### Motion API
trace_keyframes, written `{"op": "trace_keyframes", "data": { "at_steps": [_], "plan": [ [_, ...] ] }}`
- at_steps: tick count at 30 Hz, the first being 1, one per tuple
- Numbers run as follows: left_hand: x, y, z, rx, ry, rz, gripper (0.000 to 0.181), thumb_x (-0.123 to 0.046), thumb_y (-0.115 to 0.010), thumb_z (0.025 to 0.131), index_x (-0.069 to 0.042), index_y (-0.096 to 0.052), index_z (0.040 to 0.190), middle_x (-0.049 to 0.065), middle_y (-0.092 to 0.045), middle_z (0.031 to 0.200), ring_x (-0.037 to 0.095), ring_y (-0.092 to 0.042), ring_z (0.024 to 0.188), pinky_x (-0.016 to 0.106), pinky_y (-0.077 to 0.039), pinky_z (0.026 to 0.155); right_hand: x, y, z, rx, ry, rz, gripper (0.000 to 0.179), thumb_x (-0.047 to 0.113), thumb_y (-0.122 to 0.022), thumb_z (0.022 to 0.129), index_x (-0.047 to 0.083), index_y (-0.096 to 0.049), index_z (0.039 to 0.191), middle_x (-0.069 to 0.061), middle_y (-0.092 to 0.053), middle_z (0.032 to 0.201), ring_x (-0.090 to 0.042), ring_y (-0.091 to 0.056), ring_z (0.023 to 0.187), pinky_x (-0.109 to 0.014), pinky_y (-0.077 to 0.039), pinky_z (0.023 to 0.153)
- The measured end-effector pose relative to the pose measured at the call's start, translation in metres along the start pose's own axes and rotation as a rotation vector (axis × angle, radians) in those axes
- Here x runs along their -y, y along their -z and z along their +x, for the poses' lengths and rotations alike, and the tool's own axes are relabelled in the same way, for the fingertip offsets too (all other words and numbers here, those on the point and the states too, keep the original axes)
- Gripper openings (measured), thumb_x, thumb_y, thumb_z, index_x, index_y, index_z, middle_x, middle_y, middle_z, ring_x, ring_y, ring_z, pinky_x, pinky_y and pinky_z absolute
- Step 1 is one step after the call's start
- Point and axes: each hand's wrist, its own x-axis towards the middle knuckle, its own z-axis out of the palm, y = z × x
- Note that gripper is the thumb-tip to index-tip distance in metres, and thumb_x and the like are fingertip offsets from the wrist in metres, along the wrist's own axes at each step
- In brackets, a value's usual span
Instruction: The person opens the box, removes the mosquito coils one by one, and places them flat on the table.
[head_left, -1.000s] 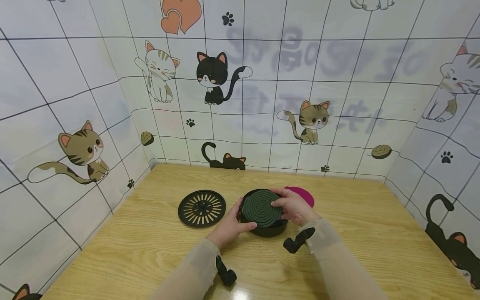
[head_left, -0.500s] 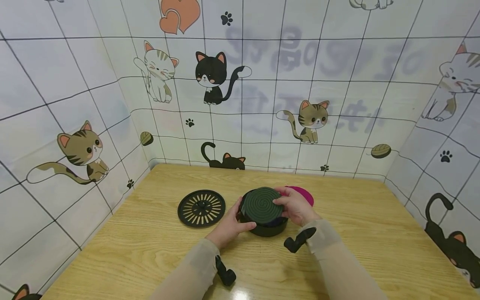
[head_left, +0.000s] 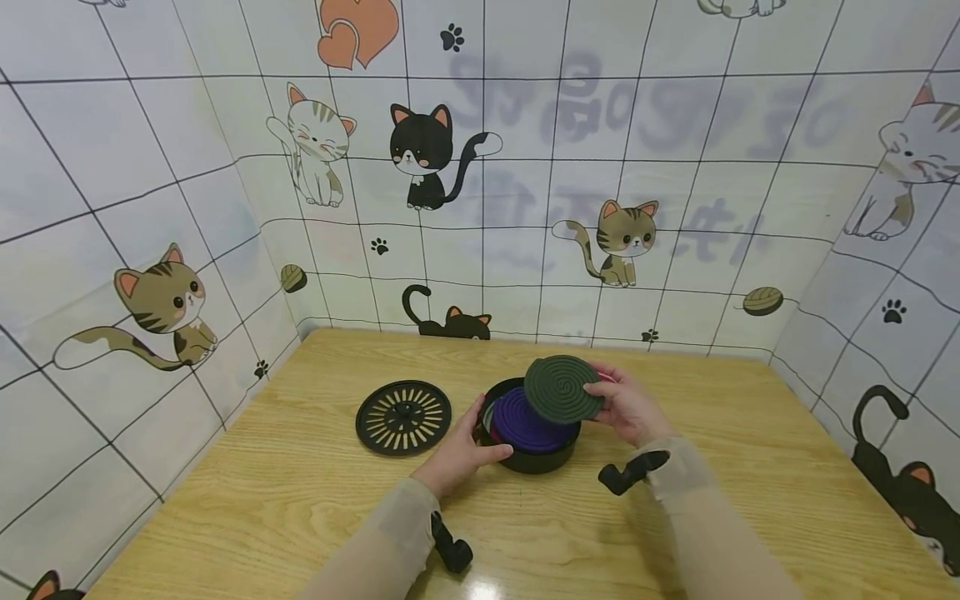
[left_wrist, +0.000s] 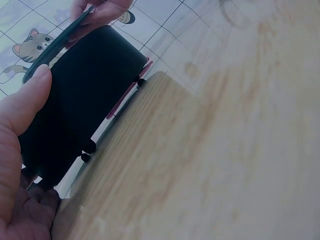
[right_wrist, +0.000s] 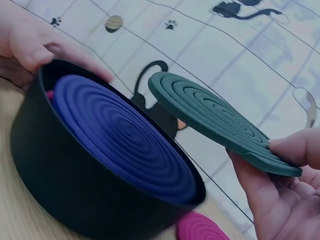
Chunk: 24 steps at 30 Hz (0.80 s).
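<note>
My right hand pinches a green spiral mosquito coil by its right edge, thumb on top and fingers below. The coil is tilted above the right rear part of a round black coil holder. Inside the holder a purple coil lies on top, with a bit of magenta at its left edge. My left hand grips the holder's left side, thumb at the front. In the right wrist view the green coil is apart from the purple coil.
A black slotted lid lies on the wooden table left of the holder. Behind the holder and right hand, a magenta coil is mostly hidden. Walls with printed cats enclose the back and sides.
The green coil has been lifted off the holder and moved right and back with my right hand, uncovering the purple coil. My left hand has stayed in place.
</note>
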Motion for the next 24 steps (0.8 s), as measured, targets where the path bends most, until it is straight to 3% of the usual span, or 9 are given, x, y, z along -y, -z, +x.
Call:
{"op": "trace_keyframes", "data": {
  "at_steps": [5, 16, 18, 24],
  "plan": [
    [0.001, 0.0, 0.001, 0.002, -0.01, -0.007, 0.104, -0.038, -0.077, 0.082, -0.018, -0.007, 0.156, 0.015, -0.012, 0.159, 0.038, -0.023, 0.141, 0.049, -0.025, 0.112, 0.007, 0.019, -0.007, -0.06, 0.006, 0.039, 0.052, -0.006, -0.052, 0.095, 0.007, -0.032, 0.141, -0.002, -0.069, 0.094, -0.015, -0.07, 0.08, -0.029, -0.057, 0.071],
    [0.0, 0.0, 0.001, 0.0, -0.003, 0.007, 0.108, -0.043, -0.078, 0.08, -0.016, -0.006, 0.156, 0.014, -0.01, 0.159, 0.038, -0.022, 0.142, 0.05, -0.024, 0.112, 0.012, 0.055, -0.02, -0.204, -0.021, 0.229, 0.038, -0.006, -0.05, 0.097, 0.017, -0.041, 0.126, 0.002, -0.064, 0.096, -0.012, -0.068, 0.083, -0.027, -0.056, 0.073],
    [0.0, 0.0, 0.001, -0.004, -0.002, 0.003, 0.108, -0.043, -0.078, 0.079, -0.017, -0.007, 0.156, 0.013, -0.011, 0.159, 0.037, -0.023, 0.141, 0.049, -0.024, 0.112, 0.012, 0.061, -0.02, -0.244, -0.028, 0.266, 0.041, -0.007, -0.05, 0.096, 0.019, -0.04, 0.127, 0.003, -0.06, 0.105, -0.011, -0.067, 0.085, -0.027, -0.056, 0.076],
    [0.002, -0.001, 0.001, -0.007, 0.007, 0.012, 0.108, -0.043, -0.078, 0.079, -0.019, -0.007, 0.156, 0.011, -0.011, 0.159, 0.035, -0.023, 0.142, 0.047, -0.025, 0.112, 0.007, 0.074, -0.02, -0.4, -0.051, 0.303, 0.07, -0.006, -0.048, 0.096, 0.024, -0.02, 0.153, -0.001, -0.04, 0.133, -0.006, -0.065, 0.085, -0.026, -0.055, 0.078]
  ]
}}
